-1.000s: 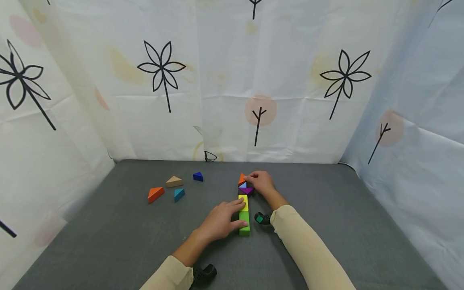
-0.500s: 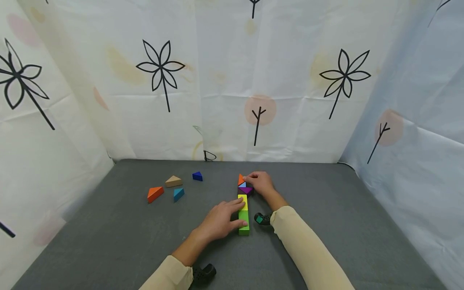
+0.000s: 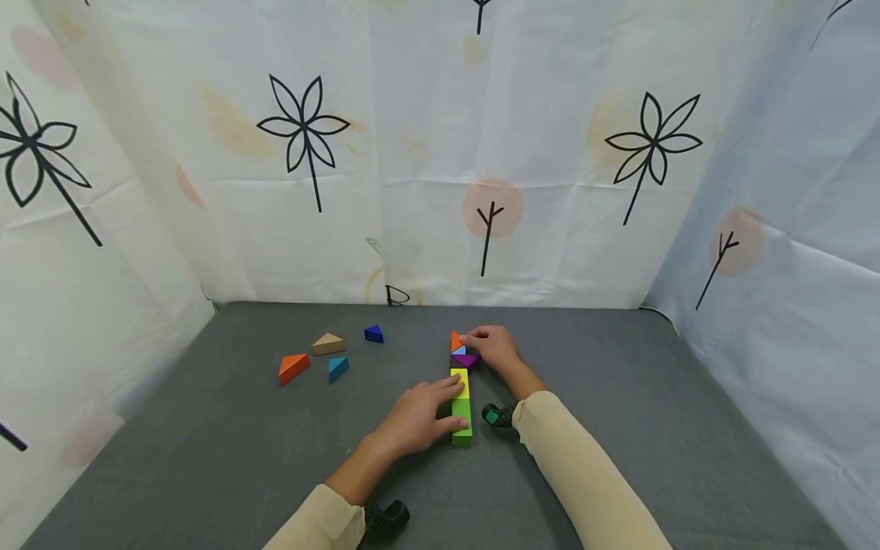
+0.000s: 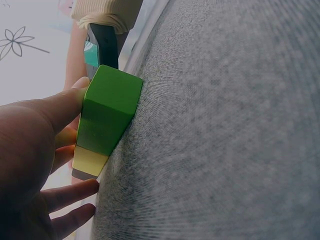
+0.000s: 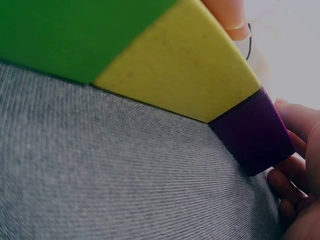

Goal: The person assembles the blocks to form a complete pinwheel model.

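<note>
Several blocks lie in a row in the head view. A green block is nearest, then a yellow block, a purple triangle block, a light-blue triangle block and an orange triangle block. My left hand rests on the row, fingers fairly straight, thumb on green and a fingertip on yellow. At the far end, my right hand has curled fingers and holds the orange triangle's right side. From the right wrist, the purple block hides part of those fingers.
Left of the row lie a red-orange triangle block, a wooden-coloured triangle block, a teal triangle block and a dark-blue triangle block. Patterned cloth walls surround the grey table at the back and sides.
The head view has shifted very slightly. Both hands and all the blocks keep their places.
</note>
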### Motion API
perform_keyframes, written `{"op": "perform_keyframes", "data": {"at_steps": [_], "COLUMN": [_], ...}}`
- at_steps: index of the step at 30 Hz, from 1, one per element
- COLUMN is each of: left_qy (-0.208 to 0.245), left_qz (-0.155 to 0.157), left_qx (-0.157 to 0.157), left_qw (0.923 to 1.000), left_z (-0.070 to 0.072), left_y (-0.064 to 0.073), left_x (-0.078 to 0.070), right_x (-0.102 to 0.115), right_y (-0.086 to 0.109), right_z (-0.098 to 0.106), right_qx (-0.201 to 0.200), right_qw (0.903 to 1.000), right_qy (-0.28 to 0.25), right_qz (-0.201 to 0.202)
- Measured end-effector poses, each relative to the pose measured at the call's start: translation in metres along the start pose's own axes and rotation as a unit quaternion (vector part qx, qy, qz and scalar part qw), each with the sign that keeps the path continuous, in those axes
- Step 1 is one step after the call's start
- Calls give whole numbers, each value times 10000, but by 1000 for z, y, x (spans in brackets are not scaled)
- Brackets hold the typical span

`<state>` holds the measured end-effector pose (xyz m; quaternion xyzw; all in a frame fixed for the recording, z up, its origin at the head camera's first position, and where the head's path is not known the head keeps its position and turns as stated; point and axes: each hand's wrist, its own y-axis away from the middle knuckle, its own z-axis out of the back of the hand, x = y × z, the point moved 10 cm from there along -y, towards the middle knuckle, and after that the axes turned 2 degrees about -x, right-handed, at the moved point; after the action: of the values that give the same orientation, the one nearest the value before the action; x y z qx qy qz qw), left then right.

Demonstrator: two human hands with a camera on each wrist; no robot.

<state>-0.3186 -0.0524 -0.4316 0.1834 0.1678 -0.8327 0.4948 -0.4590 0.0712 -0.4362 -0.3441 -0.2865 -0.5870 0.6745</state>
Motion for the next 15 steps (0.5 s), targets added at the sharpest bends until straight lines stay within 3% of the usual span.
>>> {"op": "perform_keyframes", "data": {"at_steps": [15], "left_qy": [2], "left_qz": [-27], "left_qx": [-31], "left_qw": [10000], "left_z": [1], "left_y": [0], "left_x": [0], "right_x": [-3], "right_y": [0], "right_z": [-3], "right_qx": [132], "right_qw": [9999], "right_qy": [-111], "right_qz": [7]}}
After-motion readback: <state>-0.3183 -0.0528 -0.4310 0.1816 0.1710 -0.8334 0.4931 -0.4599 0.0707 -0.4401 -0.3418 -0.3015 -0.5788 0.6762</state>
